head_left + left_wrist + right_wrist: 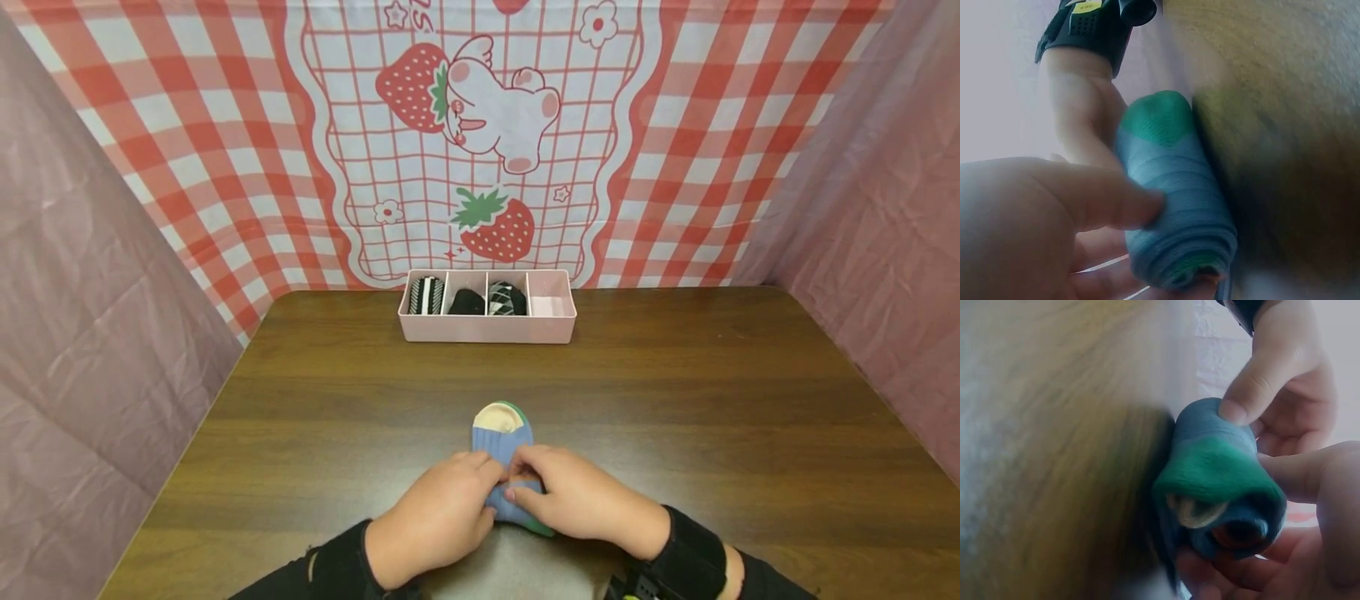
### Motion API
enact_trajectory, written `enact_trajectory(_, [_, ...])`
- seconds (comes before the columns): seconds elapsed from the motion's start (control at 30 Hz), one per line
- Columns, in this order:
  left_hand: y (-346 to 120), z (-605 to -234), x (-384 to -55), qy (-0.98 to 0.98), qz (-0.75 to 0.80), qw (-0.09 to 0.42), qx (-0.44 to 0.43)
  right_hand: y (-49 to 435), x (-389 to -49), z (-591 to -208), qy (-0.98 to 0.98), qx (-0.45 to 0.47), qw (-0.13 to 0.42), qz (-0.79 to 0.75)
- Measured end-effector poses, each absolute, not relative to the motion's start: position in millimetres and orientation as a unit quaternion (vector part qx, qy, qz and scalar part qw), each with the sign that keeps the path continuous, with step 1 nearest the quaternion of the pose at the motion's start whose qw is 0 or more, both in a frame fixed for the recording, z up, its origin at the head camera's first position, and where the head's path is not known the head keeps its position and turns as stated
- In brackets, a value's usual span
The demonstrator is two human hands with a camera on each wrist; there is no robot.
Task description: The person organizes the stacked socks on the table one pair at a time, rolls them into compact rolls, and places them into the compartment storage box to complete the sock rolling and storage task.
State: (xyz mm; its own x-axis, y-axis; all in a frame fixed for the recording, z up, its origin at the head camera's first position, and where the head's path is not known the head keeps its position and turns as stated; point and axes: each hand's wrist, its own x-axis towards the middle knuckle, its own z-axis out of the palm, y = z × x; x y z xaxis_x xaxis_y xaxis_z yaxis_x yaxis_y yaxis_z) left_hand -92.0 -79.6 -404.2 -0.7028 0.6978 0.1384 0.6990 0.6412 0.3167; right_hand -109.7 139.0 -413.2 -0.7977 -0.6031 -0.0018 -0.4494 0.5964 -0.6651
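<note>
A blue sock with green parts and a cream patch lies on the table in front of me, partly rolled up. In the left wrist view the rolled sock shows wound layers and a green end. My left hand grips it from the left, thumb on the roll and fingers beneath. From the right, my right hand holds the same sock with thumb and fingers. The right wrist view shows a green band and a cream edge on the sock. Both hands cover part of it in the head view.
A pink divided box stands at the table's back edge. Its three left compartments hold a striped bundle, a black bundle and a diamond-patterned bundle. Behind it hangs a red-and-white checked cloth; pink curtains flank the wooden table.
</note>
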Motion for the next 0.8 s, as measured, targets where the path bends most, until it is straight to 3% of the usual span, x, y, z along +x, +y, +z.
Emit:
enact_trajectory(0.4, [-83.2,-406.8,-100.9,-0.905,-0.244,-0.066,-0.343,137.5,-106.9,-418.3,0.900,-0.341,0.046,-0.268])
enact_trajectory(0.63, [-81.5,-408.6,-101.0,-0.903,-0.256,-0.054,-0.341,137.3,-105.5,-416.1,0.905,-0.353,0.020,-0.235])
enact_trajectory(0.8, [-80.8,-408.8,-98.8,-0.903,-0.249,-0.031,-0.347,137.6,-106.0,-414.6,0.901,-0.359,0.033,-0.242])
